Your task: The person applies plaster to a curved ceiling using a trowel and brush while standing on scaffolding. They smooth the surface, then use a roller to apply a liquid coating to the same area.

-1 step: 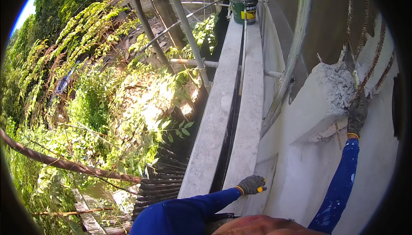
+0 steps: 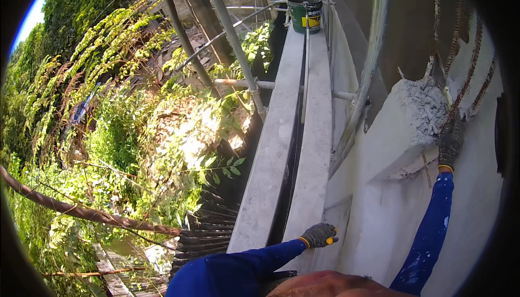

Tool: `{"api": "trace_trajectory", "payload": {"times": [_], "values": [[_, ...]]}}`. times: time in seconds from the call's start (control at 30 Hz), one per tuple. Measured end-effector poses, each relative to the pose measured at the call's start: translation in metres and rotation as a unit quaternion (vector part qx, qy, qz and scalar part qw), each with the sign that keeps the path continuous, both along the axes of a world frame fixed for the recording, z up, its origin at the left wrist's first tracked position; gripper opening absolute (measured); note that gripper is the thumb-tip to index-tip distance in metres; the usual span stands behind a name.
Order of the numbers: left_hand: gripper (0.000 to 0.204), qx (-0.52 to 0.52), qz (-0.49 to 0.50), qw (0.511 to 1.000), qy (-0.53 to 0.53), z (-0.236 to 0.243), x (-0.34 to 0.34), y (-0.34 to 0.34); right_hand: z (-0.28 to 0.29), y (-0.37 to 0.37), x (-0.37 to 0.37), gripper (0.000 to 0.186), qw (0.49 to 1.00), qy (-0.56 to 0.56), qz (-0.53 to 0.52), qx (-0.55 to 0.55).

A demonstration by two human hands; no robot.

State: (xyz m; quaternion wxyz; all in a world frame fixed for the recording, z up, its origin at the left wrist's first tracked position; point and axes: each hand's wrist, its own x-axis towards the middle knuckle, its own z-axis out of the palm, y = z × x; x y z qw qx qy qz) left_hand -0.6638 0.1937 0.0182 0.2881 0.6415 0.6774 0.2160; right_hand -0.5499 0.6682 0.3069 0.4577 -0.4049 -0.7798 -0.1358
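Observation:
My left hand [image 2: 319, 235], in a grey glove, is low in the middle over the right-hand grey plank [image 2: 300, 178], its fingers curled round a small yellow object [image 2: 330, 240]. My right hand [image 2: 450, 142], also gloved, reaches up the right side to the broken, rough end of a white concrete piece [image 2: 420, 104]. It touches the base of rusty rebar [image 2: 468, 72] there. Its fingertips are partly hidden, so I cannot tell whether they grip. Both my arms are in blue sleeves spotted with white.
A dark green bucket [image 2: 298, 11] stands at the planks' far end, with a long pale pole [image 2: 305, 80] leaning from it. Scaffold tubes [image 2: 238, 58] cross at left, and a curved pale pole [image 2: 374, 53] rises at right. Bushes [image 2: 108, 134], a branch [image 2: 65, 205] and water lie below the left edge.

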Motion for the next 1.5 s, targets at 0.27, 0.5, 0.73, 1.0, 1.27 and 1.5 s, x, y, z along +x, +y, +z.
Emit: {"api": "trace_trajectory", "payload": {"times": [0.27, 0.5, 0.73, 1.0, 1.27, 1.5], "values": [[0.044, -0.017, -0.024, 1.000, 0.010, -0.004, 0.004, -0.012, 0.015, -0.034, -0.025, 0.037, 0.999, 0.028, 0.007, -0.018], [0.043, 0.011, -0.011, 1.000, 0.008, 0.001, 0.003, -0.007, 0.007, -0.019, -0.011, 0.034, 0.995, -0.025, -0.040, 0.087], [0.039, 0.007, -0.025, 0.999, 0.029, 0.005, 0.000, 0.003, 0.017, -0.045, -0.021, 0.030, 0.956, 0.251, -0.028, -0.150], [0.026, -0.027, -0.084, 0.994, 0.062, 0.016, 0.004, 0.005, 0.019, -0.049, -0.030, 0.041, 0.969, 0.175, -0.088, -0.151], [0.031, -0.061, -0.076, 0.992, 0.073, 0.030, 0.001, 0.002, 0.045, -0.080, -0.034, 0.042, 0.965, 0.070, -0.126, -0.218], [0.030, -0.076, -0.075, 0.992, 0.074, 0.018, 0.000, 0.009, 0.023, -0.075, -0.027, 0.043, 0.981, 0.100, -0.092, -0.142]]}}
